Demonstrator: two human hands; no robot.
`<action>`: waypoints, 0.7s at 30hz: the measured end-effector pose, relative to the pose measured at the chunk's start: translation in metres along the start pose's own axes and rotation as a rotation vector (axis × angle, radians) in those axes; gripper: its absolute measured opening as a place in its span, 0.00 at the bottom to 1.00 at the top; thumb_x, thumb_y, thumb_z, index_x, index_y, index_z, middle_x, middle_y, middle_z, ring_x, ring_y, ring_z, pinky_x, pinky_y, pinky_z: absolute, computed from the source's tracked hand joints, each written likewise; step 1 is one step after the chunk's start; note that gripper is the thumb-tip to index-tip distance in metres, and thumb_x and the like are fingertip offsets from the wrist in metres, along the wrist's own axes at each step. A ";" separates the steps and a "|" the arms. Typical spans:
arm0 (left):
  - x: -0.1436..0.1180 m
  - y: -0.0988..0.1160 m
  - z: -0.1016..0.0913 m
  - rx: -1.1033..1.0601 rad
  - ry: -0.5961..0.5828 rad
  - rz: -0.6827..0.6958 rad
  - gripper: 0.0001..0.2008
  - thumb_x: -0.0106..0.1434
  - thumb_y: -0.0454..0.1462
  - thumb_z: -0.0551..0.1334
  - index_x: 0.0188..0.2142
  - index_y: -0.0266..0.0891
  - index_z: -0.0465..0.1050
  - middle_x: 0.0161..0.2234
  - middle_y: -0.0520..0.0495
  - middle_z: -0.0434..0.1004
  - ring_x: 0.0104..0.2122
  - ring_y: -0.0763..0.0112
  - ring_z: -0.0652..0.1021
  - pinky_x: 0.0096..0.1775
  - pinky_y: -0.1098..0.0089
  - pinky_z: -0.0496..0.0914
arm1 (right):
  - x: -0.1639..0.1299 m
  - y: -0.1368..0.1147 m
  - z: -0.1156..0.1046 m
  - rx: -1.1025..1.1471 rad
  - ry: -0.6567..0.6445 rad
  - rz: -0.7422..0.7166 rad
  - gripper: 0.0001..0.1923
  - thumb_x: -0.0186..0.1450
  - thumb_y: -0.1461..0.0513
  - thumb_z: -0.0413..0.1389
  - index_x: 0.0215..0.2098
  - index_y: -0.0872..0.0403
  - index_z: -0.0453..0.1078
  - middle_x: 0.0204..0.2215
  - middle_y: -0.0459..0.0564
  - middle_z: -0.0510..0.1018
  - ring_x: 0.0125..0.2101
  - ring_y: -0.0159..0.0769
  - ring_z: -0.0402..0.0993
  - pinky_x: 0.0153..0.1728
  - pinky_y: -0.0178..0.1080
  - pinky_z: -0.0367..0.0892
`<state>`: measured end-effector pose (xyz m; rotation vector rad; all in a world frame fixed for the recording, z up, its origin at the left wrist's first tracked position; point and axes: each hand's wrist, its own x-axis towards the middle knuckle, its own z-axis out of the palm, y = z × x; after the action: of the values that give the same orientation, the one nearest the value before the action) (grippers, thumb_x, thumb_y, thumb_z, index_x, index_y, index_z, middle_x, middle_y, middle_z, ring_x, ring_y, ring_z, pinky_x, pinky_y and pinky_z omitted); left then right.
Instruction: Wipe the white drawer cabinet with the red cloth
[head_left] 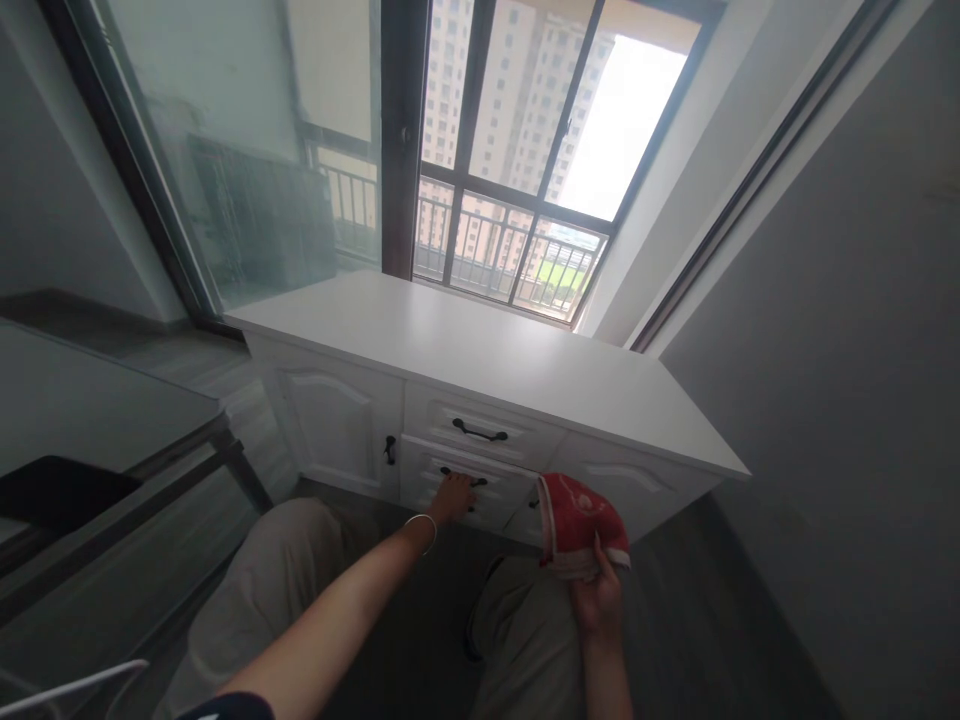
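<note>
A low white cabinet [480, 345] stands under a window. Its front has a top drawer with a black handle [480, 433] and a second drawer [420, 470] below it. My left hand [452, 497] reaches forward and grips the black handle of that second drawer; a thin bracelet sits on the wrist. My right hand [598, 592] is held palm up over my right knee. It holds a folded red cloth [577, 520] with a light pattern, close to the cabinet's right door [637, 485].
A cabinet door [334, 420] with a black knob is at the left. Glass sliding panels [225, 160] rise at the left, a grey wall [840, 400] at the right. My knees in light trousers [277, 570] are in front of the cabinet on a dark floor.
</note>
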<state>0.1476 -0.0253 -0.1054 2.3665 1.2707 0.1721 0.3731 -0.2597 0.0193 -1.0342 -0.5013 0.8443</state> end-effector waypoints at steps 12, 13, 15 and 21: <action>-0.131 0.006 0.057 -0.037 0.004 -0.029 0.30 0.69 0.34 0.59 0.70 0.44 0.73 0.69 0.35 0.77 0.73 0.43 0.72 0.78 0.39 0.60 | 0.002 0.010 -0.040 -0.012 0.187 0.034 0.23 0.53 0.48 0.73 0.48 0.37 0.89 0.61 0.51 0.86 0.67 0.57 0.79 0.61 0.63 0.83; -0.139 0.007 0.064 -0.042 -0.003 -0.042 0.31 0.69 0.34 0.59 0.70 0.43 0.73 0.70 0.34 0.77 0.73 0.42 0.71 0.78 0.38 0.59 | 0.003 0.011 -0.043 -0.014 0.197 0.042 0.22 0.52 0.48 0.73 0.46 0.37 0.89 0.61 0.51 0.86 0.67 0.58 0.79 0.61 0.65 0.83; -0.156 0.007 0.076 -0.043 -0.028 -0.056 0.33 0.68 0.34 0.60 0.72 0.42 0.71 0.71 0.32 0.75 0.75 0.40 0.70 0.79 0.37 0.57 | 0.004 0.013 -0.048 -0.026 0.224 0.043 0.20 0.50 0.50 0.73 0.42 0.37 0.88 0.60 0.52 0.87 0.67 0.60 0.79 0.61 0.66 0.82; -0.204 0.010 0.082 -0.059 -0.151 -0.051 0.41 0.64 0.32 0.59 0.77 0.39 0.65 0.77 0.35 0.69 0.78 0.44 0.66 0.80 0.37 0.53 | -0.007 0.008 -0.050 -0.056 0.272 0.028 0.26 0.49 0.52 0.75 0.47 0.44 0.89 0.67 0.55 0.82 0.73 0.61 0.71 0.69 0.63 0.75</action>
<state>0.0649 -0.2233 -0.1537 2.2495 1.2356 0.0145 0.4015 -0.2902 -0.0100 -1.1890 -0.2816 0.7032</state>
